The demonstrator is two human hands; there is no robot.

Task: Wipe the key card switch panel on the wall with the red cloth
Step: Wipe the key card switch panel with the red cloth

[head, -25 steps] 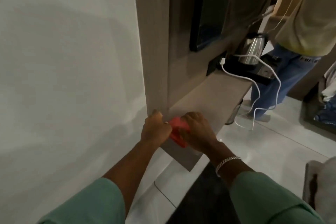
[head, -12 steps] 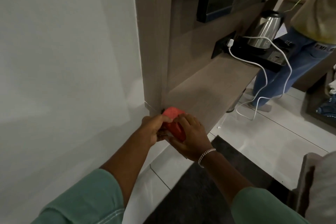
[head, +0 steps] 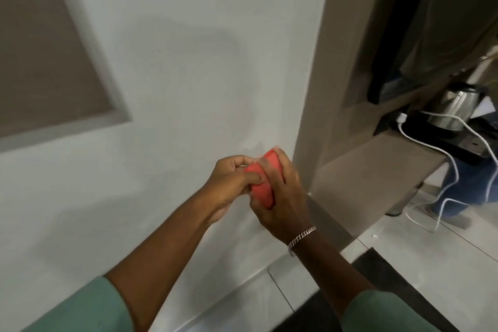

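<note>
Cloth: a bunched red fabric cloth (head: 262,186) is held in the air in front of the plain white wall (head: 188,62), between both hands.
Left hand (head: 229,183): closed on the left side of the red cloth, thumb pressed over it.
Right hand (head: 280,191): wrapped over the right side of the same cloth; a silver chain bracelet (head: 300,236) is worn at the wrist.
Hands: together, touching, both clamped on the cloth.
Sleeves: green, seen at the bottom edge.
Switch panel: cannot be told in this view; a recessed grey-brown panel (head: 40,48) is set in the wall at upper left.
Desk: a grey-brown wooden desk (head: 372,164) lies to the right.
Tray: a black tray (head: 458,140) at the desk's far end carries a steel kettle (head: 458,108); a white cable (head: 431,148) is draped over it.
</note>
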